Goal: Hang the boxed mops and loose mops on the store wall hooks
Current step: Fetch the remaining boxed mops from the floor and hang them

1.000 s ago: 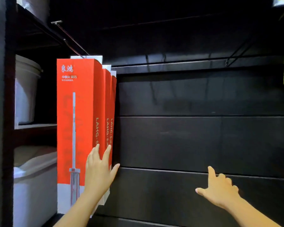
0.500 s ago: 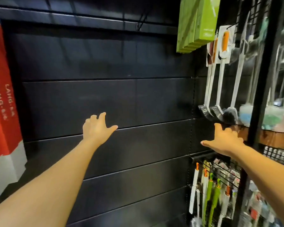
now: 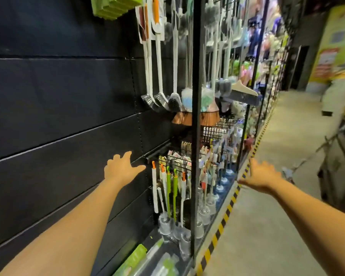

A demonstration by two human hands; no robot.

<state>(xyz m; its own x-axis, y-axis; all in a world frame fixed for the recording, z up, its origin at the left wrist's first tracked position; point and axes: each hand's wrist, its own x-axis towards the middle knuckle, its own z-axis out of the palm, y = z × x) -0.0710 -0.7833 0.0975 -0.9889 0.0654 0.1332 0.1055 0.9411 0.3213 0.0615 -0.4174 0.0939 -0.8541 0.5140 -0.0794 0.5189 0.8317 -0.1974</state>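
Observation:
The black slat wall fills the left of the view. Green boxed items hang at its top edge. More green packaged items lie on the floor at the wall's foot. My left hand is stretched out in front of the wall, fingers spread, holding nothing. My right hand reaches out over the aisle floor, fingers spread and empty. The red mop boxes are out of view.
A black upright post divides the shelving. White-handled brushes hang beside it, and toilet brushes hang lower down. A yellow-black striped line edges the concrete aisle. A metal cart stands at the right.
The view has swung right, from the red boxes on the wall to the brush racks and the aisle. My left hand left the red boxes; both hands stay open.

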